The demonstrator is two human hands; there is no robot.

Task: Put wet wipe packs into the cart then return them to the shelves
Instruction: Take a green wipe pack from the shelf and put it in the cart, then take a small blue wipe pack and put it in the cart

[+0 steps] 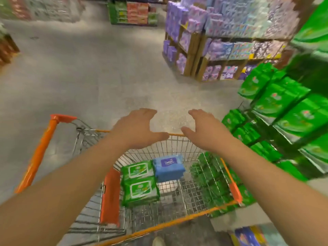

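Shelves (pixel 284 107) flank cart (pixel 177 134); green packs (pixel 140 181) lie lengthwise across; left hand (pixel 136 128), right hand (pixel 204 128) grips open, empty

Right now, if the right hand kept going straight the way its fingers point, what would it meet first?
Probably nothing close. The right hand is open above the cart's far rim, fingers pointing forward over bare floor. The purple-pack shelf lies farther ahead and to the right, though depth is unclear.
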